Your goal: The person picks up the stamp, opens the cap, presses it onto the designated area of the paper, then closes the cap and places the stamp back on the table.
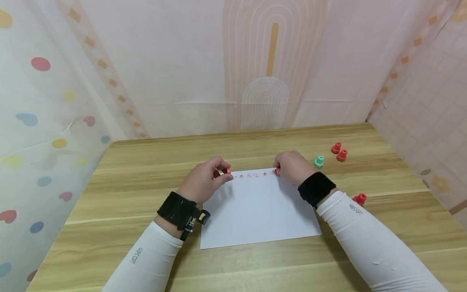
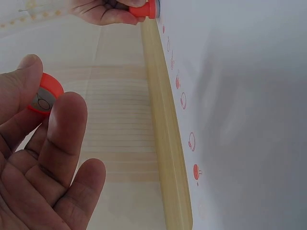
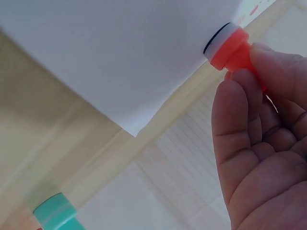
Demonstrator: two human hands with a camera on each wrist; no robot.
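My left hand (image 1: 202,180) pinches a small red stamp (image 2: 45,93) between thumb and fingers (image 2: 67,124), held at the far left corner of the white paper (image 1: 259,207); in the left wrist view its pale printing face is turned toward my palm, clear of the sheet. My right hand (image 1: 293,167) grips a second red stamp (image 3: 232,48), fingers (image 3: 235,120) curled round its stem, and its white-rimmed face is at the paper's far edge near the right corner; whether it presses the sheet or sits just off it I cannot tell. Between the two stamps a row of small red prints (image 1: 251,175) runs along the paper's far edge. The paper lies flat on the wooden counter (image 1: 146,162) in front of me. Just beside my right hand stands a teal stamp (image 1: 319,161), and farther right two red stamps (image 1: 339,151) stand close together. One more red stamp (image 1: 360,198) sits by my right forearm, near the white sleeve (image 1: 368,239)
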